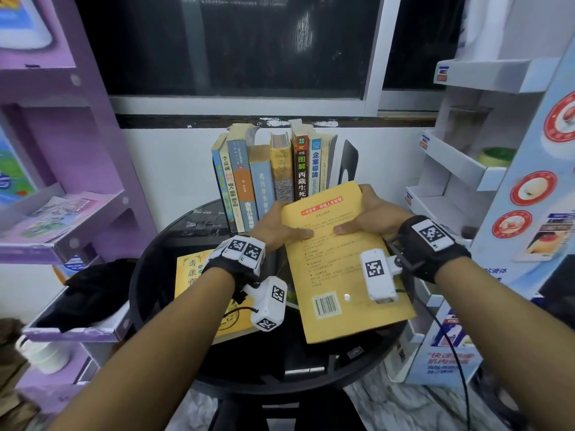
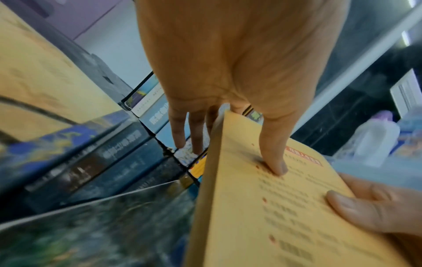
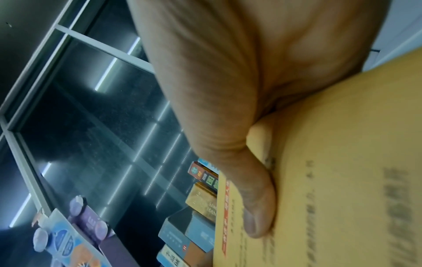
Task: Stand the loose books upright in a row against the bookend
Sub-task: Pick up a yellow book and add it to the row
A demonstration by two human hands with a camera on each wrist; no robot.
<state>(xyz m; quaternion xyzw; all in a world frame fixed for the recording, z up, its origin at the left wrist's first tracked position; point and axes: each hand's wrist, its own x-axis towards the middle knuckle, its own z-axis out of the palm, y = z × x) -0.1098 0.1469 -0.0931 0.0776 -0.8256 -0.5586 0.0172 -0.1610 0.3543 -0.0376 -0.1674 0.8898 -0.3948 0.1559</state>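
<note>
Round black table: upright book row against bookend; both hands, left, right, grip yellow book.

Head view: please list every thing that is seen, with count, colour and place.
standing books: about nine, mixed colours, upright in a row at the table's back
bookend: one, black, right end of the row
yellow book: one, held flat above the table
lying book: one, yellow, flat on the table's left
table: one, black, round
purple shelf: one, left
white shelf: one, right
left hand: grips the yellow book's left edge
right hand: grips its right edge
</note>
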